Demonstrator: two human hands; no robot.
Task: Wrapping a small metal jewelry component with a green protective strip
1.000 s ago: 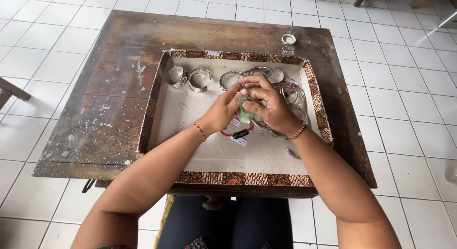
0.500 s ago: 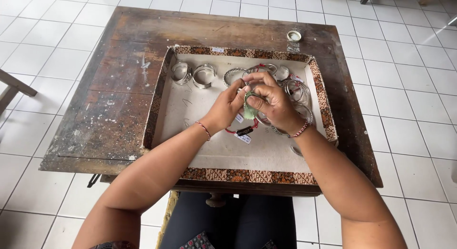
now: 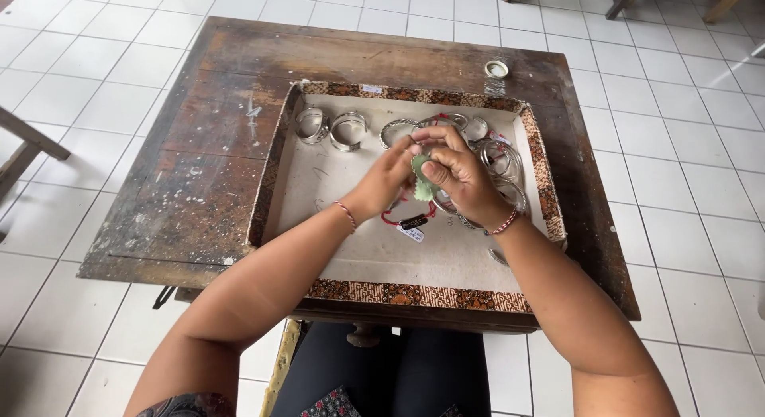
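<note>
Above the patterned-rim shallow tray, the left hand and right hand meet, both pinching a small green cloth between their fingertips.

left hand, right hand, grips pinched together

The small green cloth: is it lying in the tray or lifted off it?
Lifted. The green cloth is pinched between the left hand and right hand, above the tray.

Small green cloth, crumpled between hands
</note>
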